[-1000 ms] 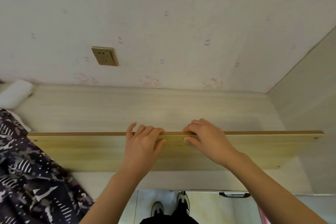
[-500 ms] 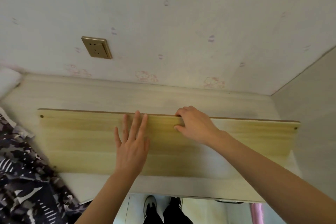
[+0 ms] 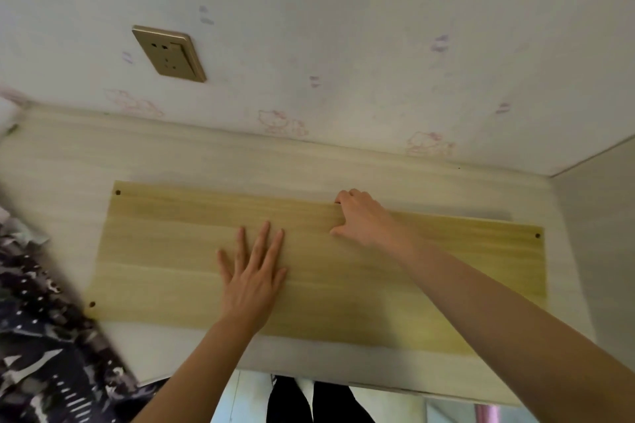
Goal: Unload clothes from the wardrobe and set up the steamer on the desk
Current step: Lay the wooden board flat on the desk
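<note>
A long yellow-green wooden board [image 3: 165,251] with small holes near its corners lies almost flat on the pale wood desk [image 3: 68,161]. My left hand [image 3: 252,271] presses flat on the board's middle, fingers straight and spread. My right hand [image 3: 360,216] grips the board's far edge, fingers curled over it and thumb on the near face. No steamer is in view.
A dark patterned garment [image 3: 41,347] lies over the desk's left front corner. A gold wall socket [image 3: 170,53] sits on the wallpapered wall behind the desk. A pale side panel [image 3: 598,251] closes the desk on the right. My legs and the floor show below the front edge.
The board has tipped from standing on its long edge to lying nearly flat. My left hand let go of the top edge and now presses flat on its face.
</note>
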